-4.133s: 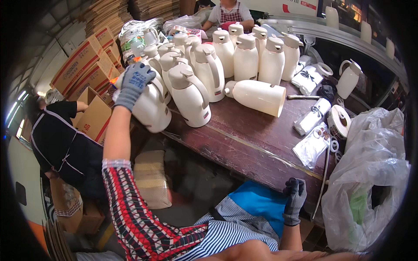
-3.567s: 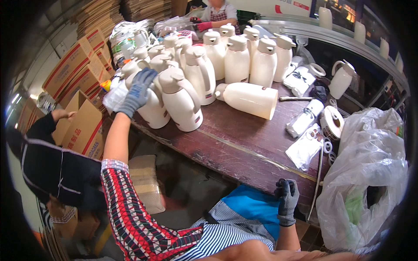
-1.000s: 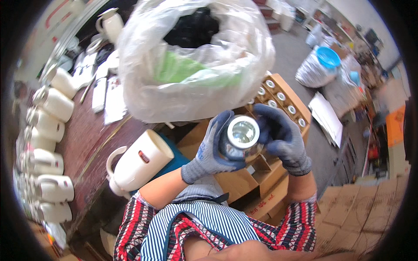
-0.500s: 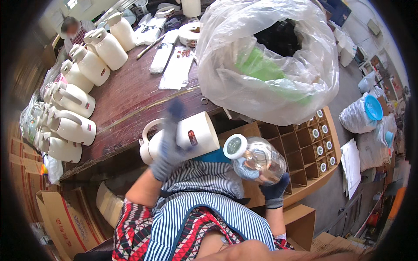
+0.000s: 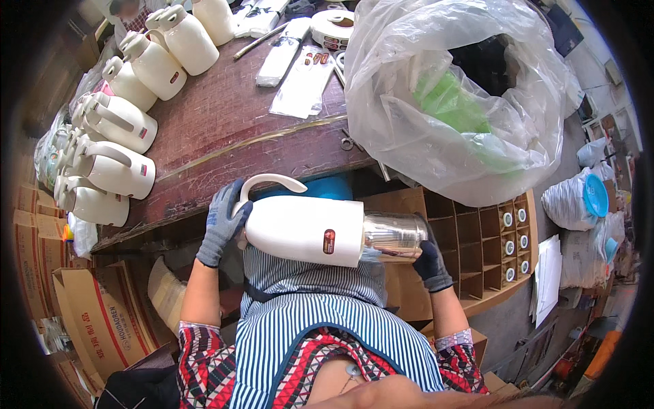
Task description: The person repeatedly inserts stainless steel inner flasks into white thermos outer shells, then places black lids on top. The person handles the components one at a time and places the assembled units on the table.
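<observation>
A white vacuum jug shell (image 5: 306, 228) lies on its side across my lap, its curved handle upward and its open bottom facing right. My left hand (image 5: 226, 221), in a grey glove, is closed round its spout end. A silvery glass liner (image 5: 394, 235) sits partly inside the open bottom, its rear part still showing. My right hand (image 5: 430, 264), in a dark glove, grips the liner's outer end; some of its fingers are hidden behind the glass.
Finished-looking white jugs (image 5: 119, 123) crowd the table's left side. A large clear plastic bag (image 5: 388, 136) stands at the table's right edge. Below it, a divided carton (image 5: 470, 238) holds several liners. Plastic sleeves (image 5: 300, 82) and a label roll (image 5: 332, 28) lie on the table (image 5: 225, 116). Cartons (image 5: 109, 320) stand lower left.
The liner has moved from beside the shell into its open bottom. My left hand has shifted from the shell's side to its spout end, and the shell now lies level.
</observation>
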Available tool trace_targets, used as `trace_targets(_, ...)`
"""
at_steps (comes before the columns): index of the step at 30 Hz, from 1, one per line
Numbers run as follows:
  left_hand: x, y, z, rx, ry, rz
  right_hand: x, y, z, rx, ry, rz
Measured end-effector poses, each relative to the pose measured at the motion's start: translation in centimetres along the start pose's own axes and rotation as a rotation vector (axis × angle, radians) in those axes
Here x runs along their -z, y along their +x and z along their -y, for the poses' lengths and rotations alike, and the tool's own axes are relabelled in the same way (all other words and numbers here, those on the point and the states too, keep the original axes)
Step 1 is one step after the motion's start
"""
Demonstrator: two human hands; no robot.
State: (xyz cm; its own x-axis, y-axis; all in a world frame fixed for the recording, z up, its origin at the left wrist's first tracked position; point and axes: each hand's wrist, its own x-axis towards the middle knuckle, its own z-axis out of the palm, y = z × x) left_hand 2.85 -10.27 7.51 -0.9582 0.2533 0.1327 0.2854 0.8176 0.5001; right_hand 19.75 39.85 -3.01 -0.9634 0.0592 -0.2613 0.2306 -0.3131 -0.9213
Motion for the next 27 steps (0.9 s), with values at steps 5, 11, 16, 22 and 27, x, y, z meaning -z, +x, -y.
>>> trace_targets(5, 2.5, 1.1, -1.5, 0.250, -0.505, 0.341, -2.9, -0.8, 2.7, -0.057, -0.084, 0.115)
trace_targets(11, 4.3, 2.4, -7.8, 0.134, -0.584, 0.318, -4.5, 1.2, 4.6, -0.080, -0.070, 0.244)
trace_targets(16, 5.0, 3.0, -12.0, 0.105, -0.481, 0.265, -7.3, 2.3, 3.0, -0.020, -0.063, 0.251)
trace_targets(22, 3.4, 3.4, -13.2, 0.201, -0.638, 0.315, -7.5, 2.5, -1.8, -0.092, 0.014, 0.229)
trace_targets(27, 3.2, 3.3, -13.9, 0.270, -0.745, 0.313, -7.2, 2.5, -2.1, -0.053, 0.023, 0.260)
